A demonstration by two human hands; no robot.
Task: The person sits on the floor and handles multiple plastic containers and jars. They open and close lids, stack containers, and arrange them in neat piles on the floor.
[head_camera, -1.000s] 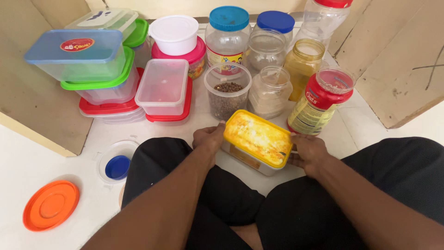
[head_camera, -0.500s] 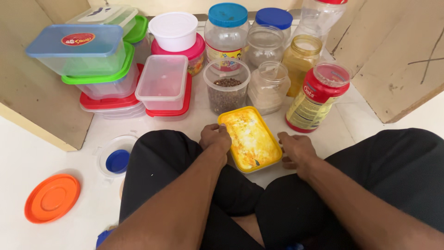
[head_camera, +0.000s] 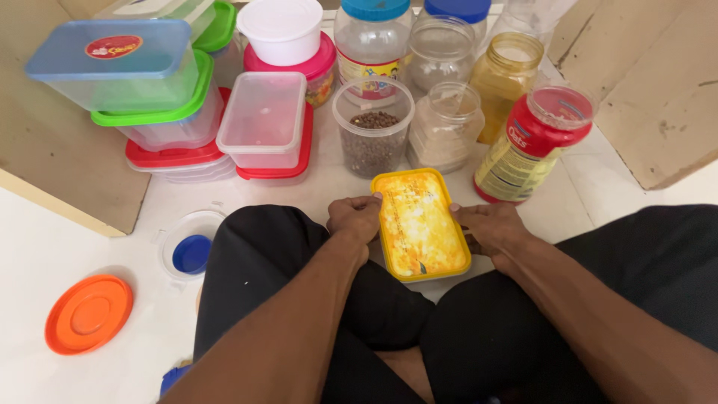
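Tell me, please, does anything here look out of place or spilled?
Nothing is spilled. An orange lid lies alone on the floor, far left, and a clear lid with a blue centre lies loose nearby, both apart from any container.

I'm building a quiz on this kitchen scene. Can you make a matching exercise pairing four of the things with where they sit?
Things:
1. yellow rectangular plastic tub
2. orange round plastic lid
3. red-capped clear plastic jar
4. white round plastic tub

Places:
A. on the pink-lidded container
B. between left hand and right hand
C. floor, far left
D. right of the yellow tub

Pairs: 1-B, 2-C, 3-D, 4-A
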